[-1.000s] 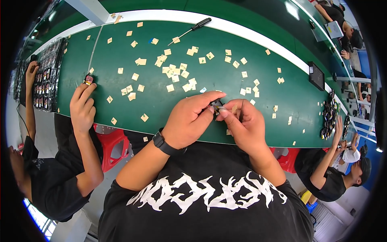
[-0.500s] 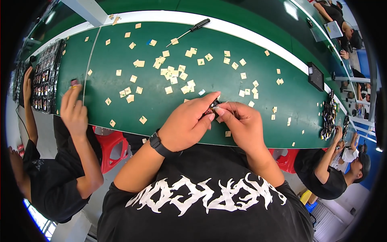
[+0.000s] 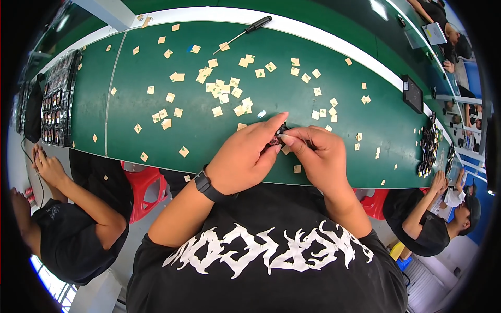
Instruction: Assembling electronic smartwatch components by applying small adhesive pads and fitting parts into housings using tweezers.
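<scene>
Just above the table's near edge, a small dark part with reddish patches [image 3: 275,139] sits between my hands. My left hand [image 3: 242,156] is closed round it from the left, thumb and index finger gripping its sides. My right hand [image 3: 322,154] pinches at the part's right side, with thumb and index finger pressed together. Whether anything else is in that pinch cannot be made out. My fingers cover much of the part. Beyond my fingertips lies a small white-and-blue piece [image 3: 262,113].
Many small cream square paper pieces [image 3: 217,111] are scattered over the green table [image 3: 172,138]. A screwdriver [image 3: 245,33] lies at the far edge. Trays of small parts [image 3: 56,107] stand at the left. At the right are a black box [image 3: 412,94] and heaped dark parts [image 3: 429,143]. Co-workers sit either side.
My right fingers have shifted slightly on the part, while my left hand keeps its grip. The left co-worker's raised hand has moved from above the table to beside its edge.
</scene>
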`<state>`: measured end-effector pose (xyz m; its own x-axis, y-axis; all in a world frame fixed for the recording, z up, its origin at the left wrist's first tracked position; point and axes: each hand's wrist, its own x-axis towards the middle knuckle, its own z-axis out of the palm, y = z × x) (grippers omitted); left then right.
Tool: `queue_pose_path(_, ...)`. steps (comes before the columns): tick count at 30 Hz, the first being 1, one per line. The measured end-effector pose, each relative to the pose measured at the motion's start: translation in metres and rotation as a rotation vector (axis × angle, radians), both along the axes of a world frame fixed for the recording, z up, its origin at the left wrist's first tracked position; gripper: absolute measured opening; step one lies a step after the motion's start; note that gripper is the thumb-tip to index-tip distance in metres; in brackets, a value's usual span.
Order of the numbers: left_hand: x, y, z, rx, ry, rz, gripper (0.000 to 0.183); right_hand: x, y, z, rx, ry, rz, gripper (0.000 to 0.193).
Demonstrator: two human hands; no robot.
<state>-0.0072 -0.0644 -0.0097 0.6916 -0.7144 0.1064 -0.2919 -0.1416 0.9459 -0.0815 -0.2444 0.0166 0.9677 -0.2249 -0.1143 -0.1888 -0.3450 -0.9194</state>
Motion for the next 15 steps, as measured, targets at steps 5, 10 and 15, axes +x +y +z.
queue_pose_path(5,0.001,0.001,0.002,0.023,0.059,-0.010,0.061,0.000,0.003,-0.003,0.234,0.162,-0.113,0.014)
queue_pose_path(10,0.009,0.005,0.005,-0.027,0.184,-0.080,0.057,0.006,0.006,-0.007,0.277,0.087,-0.199,0.017)
queue_pose_path(15,0.008,0.004,0.005,-0.029,0.224,-0.090,0.055,0.018,-0.006,0.000,0.218,0.219,-0.109,0.024)
